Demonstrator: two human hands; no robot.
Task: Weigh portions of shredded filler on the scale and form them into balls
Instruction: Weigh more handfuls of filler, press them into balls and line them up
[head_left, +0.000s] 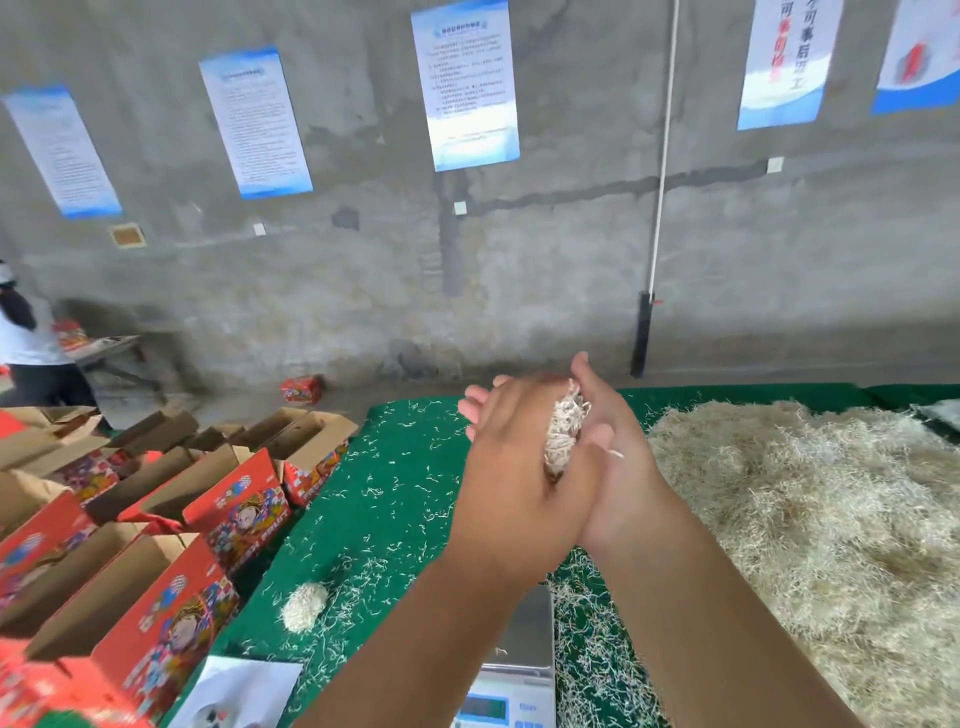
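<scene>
both hands are raised above the green table (395, 467), palms pressed together around a wad of filler (563, 431). the left hand (514, 467) lies flat over it with fingers straight; the right hand (618, 441) backs it from the other side, fingers straight too. a finished ball (304, 605) sits on the table near the red boxes (171, 525). the scale (519, 660) is below the forearms, its pan bare. a big filler pile (810, 519) lies to the right.
</scene>
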